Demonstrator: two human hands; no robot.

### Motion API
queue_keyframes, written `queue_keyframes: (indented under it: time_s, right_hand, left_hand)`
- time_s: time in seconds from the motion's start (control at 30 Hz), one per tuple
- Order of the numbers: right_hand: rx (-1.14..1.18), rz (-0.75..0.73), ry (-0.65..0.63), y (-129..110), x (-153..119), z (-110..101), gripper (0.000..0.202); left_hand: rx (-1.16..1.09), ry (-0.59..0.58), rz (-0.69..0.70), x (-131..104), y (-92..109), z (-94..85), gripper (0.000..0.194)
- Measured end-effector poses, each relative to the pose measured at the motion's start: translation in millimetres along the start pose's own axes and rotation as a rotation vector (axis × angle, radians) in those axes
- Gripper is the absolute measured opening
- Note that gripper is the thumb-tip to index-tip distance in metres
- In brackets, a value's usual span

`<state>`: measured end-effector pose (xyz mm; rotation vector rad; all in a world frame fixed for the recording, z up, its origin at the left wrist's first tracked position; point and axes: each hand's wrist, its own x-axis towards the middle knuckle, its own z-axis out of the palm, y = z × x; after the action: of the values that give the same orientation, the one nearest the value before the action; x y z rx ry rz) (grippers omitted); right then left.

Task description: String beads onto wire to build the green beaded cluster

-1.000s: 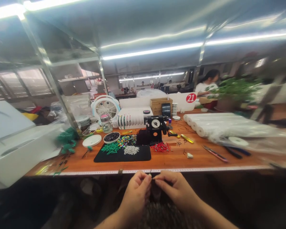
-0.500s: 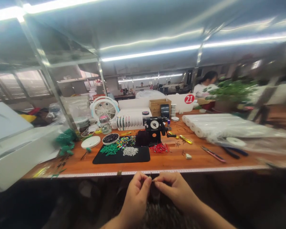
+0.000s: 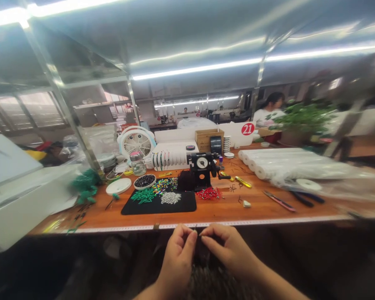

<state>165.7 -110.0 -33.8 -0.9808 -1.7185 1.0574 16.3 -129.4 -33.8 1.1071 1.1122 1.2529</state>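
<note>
Pinching a thin, dark piece (image 3: 196, 227) between thumb and forefinger, a person's left hand (image 3: 178, 250) is held just in front of the near edge of a wooden worktop (image 3: 218, 214). Close beside it, the right hand (image 3: 226, 246) has its thumb and forefinger narrowly set; whether anything sits between them is too small to tell. Beyond the hands, a black mat (image 3: 134, 208) bears green pieces (image 3: 143, 196), silvery beads (image 3: 171, 198) and multicoloured beads (image 3: 162, 186). A black machine (image 3: 202, 170) with a dial and crank stands behind red pieces (image 3: 208, 193). White rolls (image 3: 278, 160) lie to the right, and a sign (image 3: 248, 129) at the rear reads 21.
</note>
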Motion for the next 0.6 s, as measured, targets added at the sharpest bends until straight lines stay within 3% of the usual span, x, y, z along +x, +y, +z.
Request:
queue_keyframes:
  time_s: [0.2, 0.4, 0.6]
  right_hand:
    - [0.022, 0.018, 0.022, 4.9, 2.9, 6.5, 0.025]
    - [-0.018, -0.034, -0.028, -0.6, 0.9, -0.5, 0.018]
    - [0.017, -0.017, -0.020, 1.0, -0.1, -0.9, 0.023]
  left_hand:
    - [-0.025, -0.030, 0.017, -0.1, 1.2, 3.1, 0.031]
    - [-0.025, -0.010, -0.011, 2.1, -0.3, 0.0, 0.032]
    - [0.008, 0.005, -0.004, 2.6, -5.1, -2.7, 0.033]
